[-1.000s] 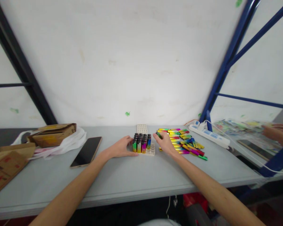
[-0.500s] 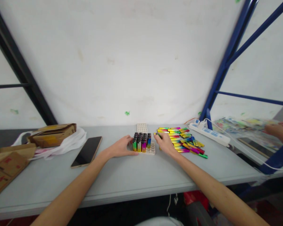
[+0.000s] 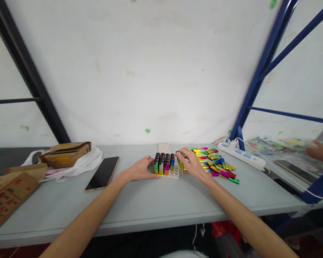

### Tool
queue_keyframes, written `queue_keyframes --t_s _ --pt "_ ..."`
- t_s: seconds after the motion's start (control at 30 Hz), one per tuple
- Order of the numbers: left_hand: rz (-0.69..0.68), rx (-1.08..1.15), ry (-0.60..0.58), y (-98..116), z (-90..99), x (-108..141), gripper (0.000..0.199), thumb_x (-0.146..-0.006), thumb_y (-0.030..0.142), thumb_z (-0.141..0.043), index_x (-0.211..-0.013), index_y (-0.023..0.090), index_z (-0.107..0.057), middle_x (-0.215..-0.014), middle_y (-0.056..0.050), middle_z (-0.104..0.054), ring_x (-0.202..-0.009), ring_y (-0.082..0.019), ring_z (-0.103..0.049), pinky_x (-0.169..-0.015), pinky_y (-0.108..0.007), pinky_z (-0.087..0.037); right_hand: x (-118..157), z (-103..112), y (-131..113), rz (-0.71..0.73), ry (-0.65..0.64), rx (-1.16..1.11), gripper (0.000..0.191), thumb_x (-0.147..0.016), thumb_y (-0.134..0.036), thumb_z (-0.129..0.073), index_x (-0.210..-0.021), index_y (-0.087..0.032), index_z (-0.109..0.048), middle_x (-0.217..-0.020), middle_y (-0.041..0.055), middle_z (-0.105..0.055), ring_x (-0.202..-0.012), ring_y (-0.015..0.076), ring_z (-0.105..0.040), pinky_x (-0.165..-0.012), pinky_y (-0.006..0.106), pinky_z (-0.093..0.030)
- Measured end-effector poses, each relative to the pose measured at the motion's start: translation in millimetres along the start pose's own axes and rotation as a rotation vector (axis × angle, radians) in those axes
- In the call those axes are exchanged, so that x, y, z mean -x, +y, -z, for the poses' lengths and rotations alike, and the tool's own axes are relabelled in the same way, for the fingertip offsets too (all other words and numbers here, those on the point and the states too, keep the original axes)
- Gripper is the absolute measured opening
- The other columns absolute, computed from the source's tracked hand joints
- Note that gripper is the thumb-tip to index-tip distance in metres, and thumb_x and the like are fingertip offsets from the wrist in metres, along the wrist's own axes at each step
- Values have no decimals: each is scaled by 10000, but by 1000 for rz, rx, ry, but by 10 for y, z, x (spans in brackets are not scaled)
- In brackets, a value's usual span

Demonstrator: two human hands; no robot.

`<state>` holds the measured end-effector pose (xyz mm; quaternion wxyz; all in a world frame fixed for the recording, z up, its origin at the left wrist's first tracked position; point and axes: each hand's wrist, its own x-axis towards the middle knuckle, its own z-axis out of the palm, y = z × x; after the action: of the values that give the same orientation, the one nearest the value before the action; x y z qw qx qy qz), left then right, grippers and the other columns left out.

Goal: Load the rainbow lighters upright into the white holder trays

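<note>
Shiny multicoloured lighters (image 3: pixel 161 168) with black tops stand upright in rows in a small white tray (image 3: pixel 174 175) with round holes. The holes on the tray's right side show bare. My left hand (image 3: pixel 140 169) curves round the left end of the tray, its thumb at the front corner and its fingers behind. Just right of the tray is my right hand (image 3: pixel 191 163), fingers bent over a yellow-green lighter (image 3: pixel 180 164), whose top they cover. A pile of loose metallic lighters (image 3: pixel 223 170) lies right of that hand.
A second white holed tray (image 3: pixel 164 147) lies behind, near the wall. To the left are a phone (image 3: pixel 102 173), a cardboard box (image 3: pixel 66 157) on a white plastic bag and another carton (image 3: pixel 13 191). A power strip (image 3: pixel 240 156) lies back right. Another person's hand (image 3: pixel 320 152) shows far right.
My right hand has tipped its lighter from lying nearly flat to more upright beside the tray. My left hand keeps its place at the tray. The whole view has shifted slightly.
</note>
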<state>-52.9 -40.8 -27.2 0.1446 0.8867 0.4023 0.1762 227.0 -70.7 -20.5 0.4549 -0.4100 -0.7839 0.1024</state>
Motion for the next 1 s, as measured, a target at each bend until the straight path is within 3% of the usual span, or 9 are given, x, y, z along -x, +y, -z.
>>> queue_keyframes --t_s 0.1,0.2,0.33,0.63,0.87,1.0 --pt "2 17 -15 3 -2 1 662 -720 703 -745 -1120 180 -674 -1064 -91 -645 -982 -306 -633 -880 -389 -526 37 -12 7 -21 -98 23 345 -1044 -506 -433 -1047 -218 -624 -748 7 -617 -689 184 -575 -650 295 -423" --pt "11 24 -13 8 -3 3 668 -722 697 -746 -1140 182 -672 -1076 -91 -650 -997 -310 -635 -896 -391 -523 73 -39 28 -2 -181 29 304 -1048 -474 -442 -1159 -227 -579 -754 -9 -626 -682 183 -592 -659 292 -431" --pt "17 8 -10 22 1 5 674 -717 714 -741 -1127 183 -673 -1067 -91 -653 -983 -312 -638 -882 -389 -523 78 -28 28 50 -224 43 279 -1028 -460 -503 -1163 -225 -569 -804 5 -643 -737 191 -614 -716 302 -457" --pt "11 25 -8 20 2 6 695 -711 731 -734 -1128 180 -663 -1085 -104 -653 -997 -322 -630 -897 -412 -523 89 -24 31 20 -283 3 318 -987 -493 -579 -1170 -234 -572 -761 -10 -641 -692 188 -600 -678 290 -453" --pt "11 23 -8 9 -7 6 697 -710 722 -744 -1128 170 -671 -1086 -105 -654 -1000 -324 -632 -901 -410 -522 56 28 15 141 -311 25 294 -1004 -485 -556 -1116 -240 -673 -946 47 -713 -769 187 -611 -750 297 -458" --pt "16 9 -15 41 17 11 678 -719 717 -736 -1111 167 -670 -1070 -101 -650 -969 -317 -636 -881 -403 -524 51 21 16 115 -328 26 329 -1020 -498 -518 -1083 -229 -696 -850 29 -699 -720 176 -610 -700 278 -437"
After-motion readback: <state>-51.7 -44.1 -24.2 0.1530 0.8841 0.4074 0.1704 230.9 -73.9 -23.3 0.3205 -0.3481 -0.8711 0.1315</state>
